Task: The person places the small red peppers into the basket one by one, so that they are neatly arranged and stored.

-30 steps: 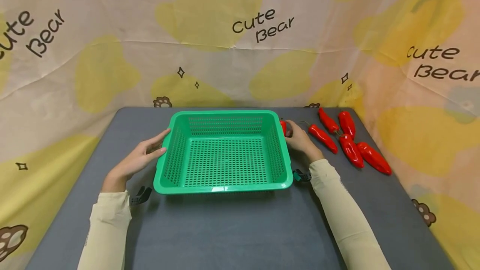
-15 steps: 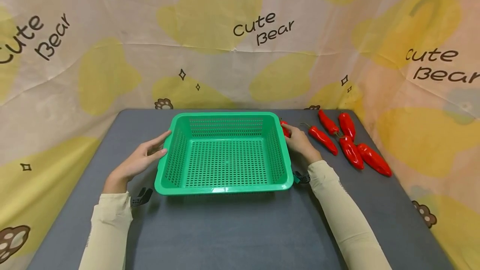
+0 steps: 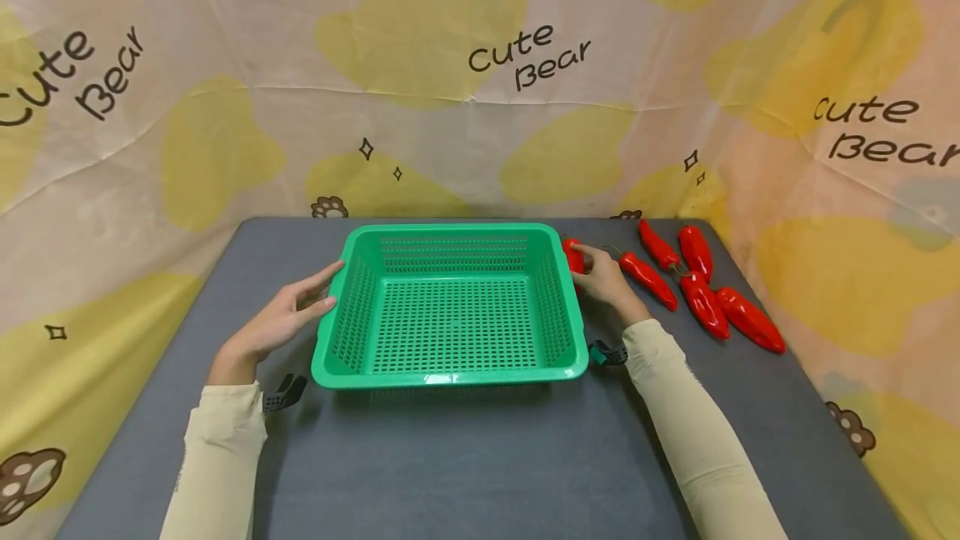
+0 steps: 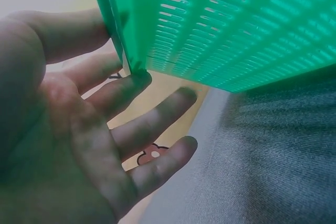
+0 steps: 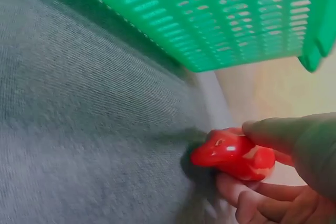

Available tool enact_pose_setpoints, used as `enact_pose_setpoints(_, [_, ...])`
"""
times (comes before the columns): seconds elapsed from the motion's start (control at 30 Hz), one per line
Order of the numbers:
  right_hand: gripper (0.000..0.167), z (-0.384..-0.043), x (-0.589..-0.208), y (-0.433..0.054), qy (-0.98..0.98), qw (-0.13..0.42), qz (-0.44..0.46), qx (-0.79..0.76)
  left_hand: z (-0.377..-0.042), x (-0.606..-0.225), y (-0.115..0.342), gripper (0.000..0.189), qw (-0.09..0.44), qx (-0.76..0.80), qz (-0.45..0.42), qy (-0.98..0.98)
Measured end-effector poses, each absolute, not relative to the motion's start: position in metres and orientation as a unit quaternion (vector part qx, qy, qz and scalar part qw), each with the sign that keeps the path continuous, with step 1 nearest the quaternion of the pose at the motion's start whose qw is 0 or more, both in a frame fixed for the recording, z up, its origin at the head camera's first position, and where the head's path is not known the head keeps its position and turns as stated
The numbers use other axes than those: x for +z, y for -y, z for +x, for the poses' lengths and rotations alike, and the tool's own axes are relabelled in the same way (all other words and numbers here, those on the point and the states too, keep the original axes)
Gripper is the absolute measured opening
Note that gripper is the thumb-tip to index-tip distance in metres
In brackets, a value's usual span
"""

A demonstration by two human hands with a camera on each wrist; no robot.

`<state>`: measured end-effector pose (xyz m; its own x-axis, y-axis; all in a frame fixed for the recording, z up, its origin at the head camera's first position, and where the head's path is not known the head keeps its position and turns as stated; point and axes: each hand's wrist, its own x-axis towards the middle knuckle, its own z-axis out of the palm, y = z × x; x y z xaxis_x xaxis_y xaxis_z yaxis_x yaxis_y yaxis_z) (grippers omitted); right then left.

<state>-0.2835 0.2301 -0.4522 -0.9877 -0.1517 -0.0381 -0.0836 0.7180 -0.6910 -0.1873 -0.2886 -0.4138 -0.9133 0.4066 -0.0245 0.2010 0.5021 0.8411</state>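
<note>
A green plastic basket [image 3: 450, 382] with slotted walls stands mid-table in the head view. At its left rim is my left hand [image 3: 277, 323], thumb and fingertips touching the edge; in the left wrist view the fingers [image 4: 152, 124] are spread and mostly straight beside the basket wall [image 4: 210, 35]. Just beyond the basket's right side, my right hand [image 3: 603, 280] pinches a red chili pepper [image 3: 573, 255]. The right wrist view shows this pepper [image 5: 236, 153] between thumb and fingers, close over the grey cloth, with part of it hidden by them.
Several more red peppers lie to the right: one [image 3: 648, 280] beside my right hand, others [image 3: 703, 304] grouped near the table's right edge. A patterned cloth wall [image 3: 420, 40] rises behind the grey table [image 3: 450, 465] and along its sides.
The pepper in my right hand has shifted slightly right, and more of it shows past the basket's rim. My left hand and the basket stay nearly in place.
</note>
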Motion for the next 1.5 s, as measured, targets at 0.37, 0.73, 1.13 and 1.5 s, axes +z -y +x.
enact_pose_setpoints(0.37, [0.064,-0.281,-0.427,-0.247,-0.908,0.008,-0.042,-0.417,-0.188,-0.416,0.289,0.063,0.118,0.485,0.183,-0.847])
enact_pose_setpoints(0.73, [0.064,-0.275,-0.396,-0.247,-0.9,-0.019,-0.064,-0.431,-0.19,-0.417,0.288,0.064,0.121,0.514,0.189,-0.828])
enact_pose_setpoints(1.13, [0.069,-0.264,-0.355,-0.23,-0.85,-0.009,-0.123,-0.511,-0.191,-0.418,0.29,0.063,0.121,0.518,0.189,-0.826])
enact_pose_setpoints(1.5, [0.069,-0.262,-0.326,-0.201,-0.813,0.045,-0.18,-0.551,-0.192,-0.418,0.291,0.063,0.123,0.511,0.18,-0.831])
